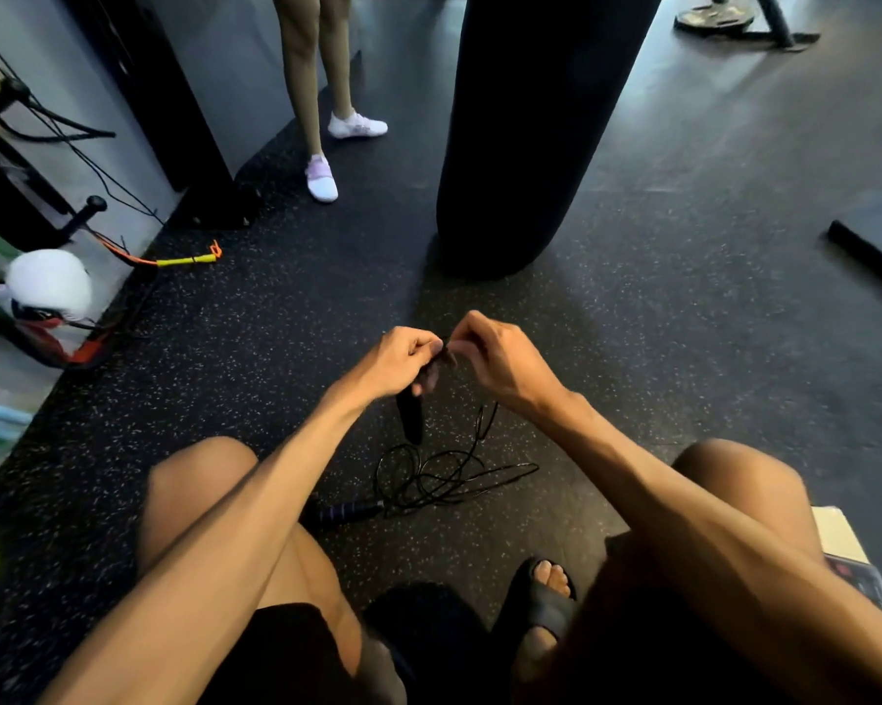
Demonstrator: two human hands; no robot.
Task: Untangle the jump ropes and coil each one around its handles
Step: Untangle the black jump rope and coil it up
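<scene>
Above the speckled gym floor (683,307), left hand (403,359) gripping a black handle (410,417), right hand (500,361) pinching the jump rope (431,481) at its top, loose tangle and second handle (346,514) lying between the knees.

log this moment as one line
left hand: grips black handle | right hand: pinches cord | second handle, slack: on floor

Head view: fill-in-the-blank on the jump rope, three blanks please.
The left hand grips a hanging black ____.
The right hand pinches the rope, whose loose loops lie on the ____.
The second handle, lying there, has ____ stripes.
Missing: handle, floor, purple.
</scene>
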